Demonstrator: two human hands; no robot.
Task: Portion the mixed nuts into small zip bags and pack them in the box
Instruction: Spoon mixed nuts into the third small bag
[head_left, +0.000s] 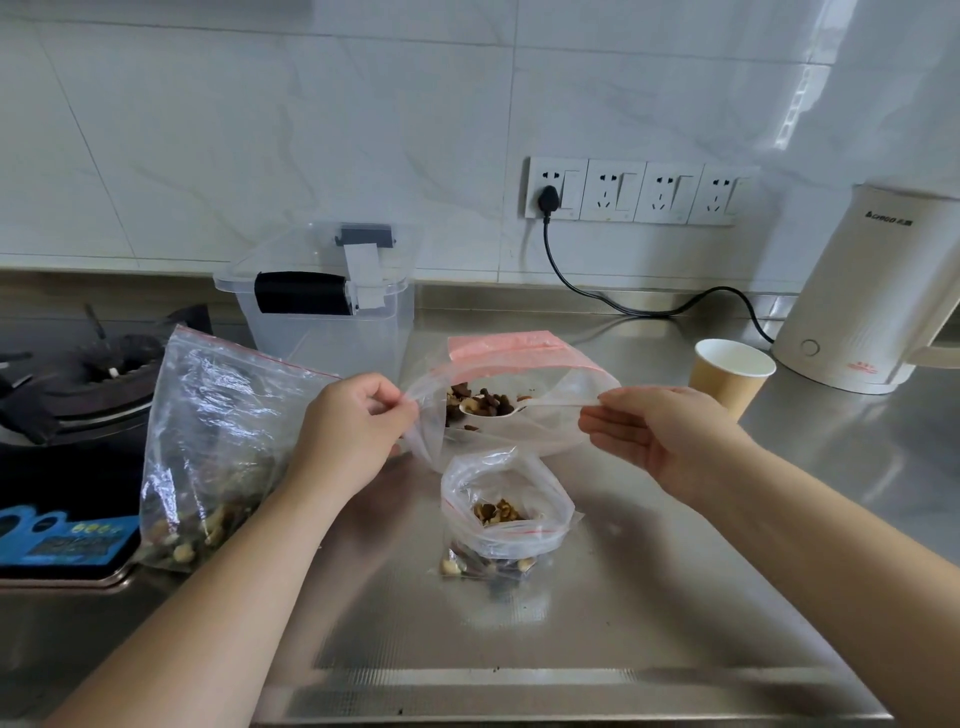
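Observation:
My left hand pinches the near left rim of a wide clear zip bag and holds it open. My right hand grips the handle of a white plastic spoon; its bowl, inside that bag, is loaded with mixed nuts. Just below, a small zip bag stands open on the steel counter, partly filled with nuts. A larger zip bag with nuts at its bottom leans at the left. The clear plastic box stands behind with its lid propped open.
A stack of pink-topped zip bags lies behind the open bag. A paper cup and a white kettle with its black cord stand at the right. A gas stove is at the left. The counter's front edge runs along the bottom.

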